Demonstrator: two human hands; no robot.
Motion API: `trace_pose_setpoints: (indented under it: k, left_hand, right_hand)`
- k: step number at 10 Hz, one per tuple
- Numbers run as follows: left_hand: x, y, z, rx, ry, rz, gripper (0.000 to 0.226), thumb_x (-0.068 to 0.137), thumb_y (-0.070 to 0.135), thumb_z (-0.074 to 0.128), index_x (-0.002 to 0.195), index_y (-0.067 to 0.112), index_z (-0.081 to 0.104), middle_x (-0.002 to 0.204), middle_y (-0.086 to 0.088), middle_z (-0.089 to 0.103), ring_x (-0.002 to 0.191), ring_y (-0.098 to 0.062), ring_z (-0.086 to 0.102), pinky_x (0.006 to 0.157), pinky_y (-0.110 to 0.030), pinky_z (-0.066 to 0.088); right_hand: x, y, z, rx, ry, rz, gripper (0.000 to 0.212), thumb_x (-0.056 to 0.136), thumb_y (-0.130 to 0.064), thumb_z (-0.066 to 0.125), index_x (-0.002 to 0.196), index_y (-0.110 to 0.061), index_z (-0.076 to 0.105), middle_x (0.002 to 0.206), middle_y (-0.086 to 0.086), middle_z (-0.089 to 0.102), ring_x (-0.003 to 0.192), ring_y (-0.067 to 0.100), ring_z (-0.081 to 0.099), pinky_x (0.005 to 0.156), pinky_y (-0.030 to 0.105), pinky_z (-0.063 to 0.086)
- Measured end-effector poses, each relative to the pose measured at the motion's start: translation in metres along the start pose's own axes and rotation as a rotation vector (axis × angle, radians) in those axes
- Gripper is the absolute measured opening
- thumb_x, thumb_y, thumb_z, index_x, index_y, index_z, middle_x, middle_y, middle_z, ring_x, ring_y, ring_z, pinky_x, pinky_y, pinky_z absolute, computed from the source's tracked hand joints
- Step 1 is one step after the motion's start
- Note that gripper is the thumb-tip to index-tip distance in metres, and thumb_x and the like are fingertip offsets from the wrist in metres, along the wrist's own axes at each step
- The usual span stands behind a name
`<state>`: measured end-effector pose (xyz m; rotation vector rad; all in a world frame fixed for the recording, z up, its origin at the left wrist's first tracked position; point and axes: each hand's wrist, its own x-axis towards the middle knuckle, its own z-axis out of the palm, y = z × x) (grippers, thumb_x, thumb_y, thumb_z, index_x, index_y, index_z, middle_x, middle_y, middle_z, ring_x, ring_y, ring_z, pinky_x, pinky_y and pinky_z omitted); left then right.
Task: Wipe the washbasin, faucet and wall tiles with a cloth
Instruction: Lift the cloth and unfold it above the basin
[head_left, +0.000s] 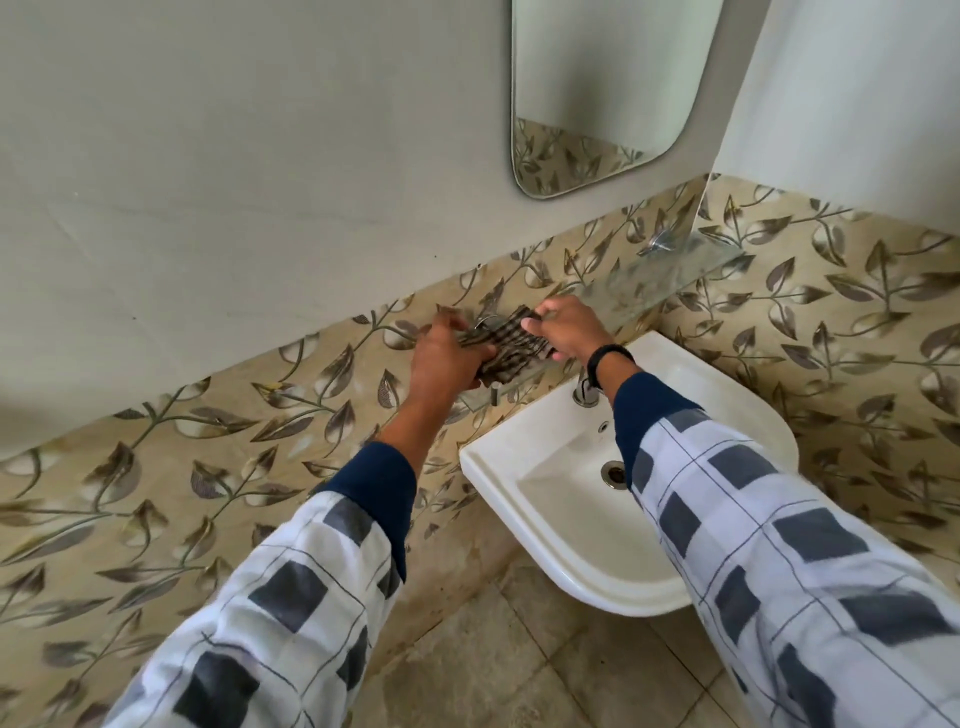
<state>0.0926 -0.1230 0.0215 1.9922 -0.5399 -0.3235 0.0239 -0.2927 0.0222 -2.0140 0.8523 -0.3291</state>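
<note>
A dark checked cloth (506, 347) is stretched between both hands above the left end of a glass shelf (670, 275). My left hand (444, 358) grips its left end and my right hand (566, 327) pinches its right end. Below them a white washbasin (498, 457) hangs on the wall with a chrome faucet (586, 391) at its back, partly hidden by my right wrist. Leaf-patterned wall tiles (218, 467) run behind the basin.
A mirror (597, 88) hangs on the plain wall above the shelf. A second tiled wall (831, 312) meets the first in a corner at the right. Beige floor tiles (519, 665) lie under the basin.
</note>
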Motion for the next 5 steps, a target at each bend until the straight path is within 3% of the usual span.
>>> trace_pose_setpoints:
  k: [1,2,3,5]
  left_hand:
    - [0.003,-0.006,0.002,0.361,0.087,0.15,0.043,0.081,0.03,0.074,0.117,0.021,0.052,0.129,-0.009,0.043,0.1,-0.022,0.057,0.076,-0.034,0.059]
    - [0.006,-0.01,0.001,0.434,0.07,0.197,0.028,0.081,0.034,0.073,0.103,0.027,0.058,0.121,-0.006,0.052,0.092,-0.02,0.06,0.076,-0.038,0.059]
    - [0.0,-0.009,0.0,0.531,0.055,0.231,0.02,0.085,0.039,0.066,0.102,0.028,0.065,0.111,-0.003,0.061,0.085,-0.02,0.063,0.074,-0.039,0.059]
    - [-0.02,0.004,-0.009,0.66,0.029,0.242,0.038,0.093,0.035,0.055,0.129,0.025,0.058,0.134,-0.009,0.045,0.122,-0.033,0.045,0.102,-0.049,0.044]
  right_hand:
    - [0.002,0.007,0.001,-0.223,0.162,-0.09,0.029,0.088,-0.04,0.072,0.107,-0.019,0.066,0.109,0.001,0.068,0.101,0.022,0.064,0.083,0.032,0.051]
    - [-0.001,0.007,0.0,-0.26,0.247,-0.136,0.018,0.085,-0.037,0.075,0.092,-0.027,0.062,0.104,-0.004,0.065,0.095,0.02,0.065,0.075,0.029,0.048]
    - [-0.008,0.006,0.0,-0.366,0.181,-0.222,0.013,0.088,-0.033,0.074,0.098,-0.027,0.07,0.115,0.0,0.067,0.091,0.018,0.066,0.073,0.026,0.047]
    - [-0.022,0.003,-0.005,-0.325,0.218,-0.258,0.024,0.092,-0.03,0.068,0.114,-0.019,0.073,0.119,0.003,0.071,0.096,0.019,0.066,0.081,0.025,0.049]
